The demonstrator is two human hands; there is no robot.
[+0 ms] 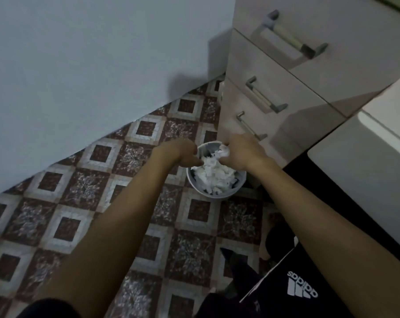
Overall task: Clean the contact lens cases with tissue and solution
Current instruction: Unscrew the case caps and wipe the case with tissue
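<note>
Both my arms reach down over a small grey waste bin [195, 182] on the tiled floor. The bin is full of crumpled white tissues [214, 175]. My right hand [240, 152] grips a crumpled white tissue wad [223, 152] just above the bin's far rim. My left hand [183, 153] hangs over the bin's left rim with fingers curled downward; its fingertips touch or nearly touch the tissue pile, and whether it holds anything is hidden. No contact lens case or solution bottle is in view.
A beige drawer unit [274, 92] with metal handles stands right behind the bin. A white cabinet or appliance [366, 161] is at the right. A pale wall [79, 65] runs along the left. My dark shorts [297, 288] and foot show at the bottom.
</note>
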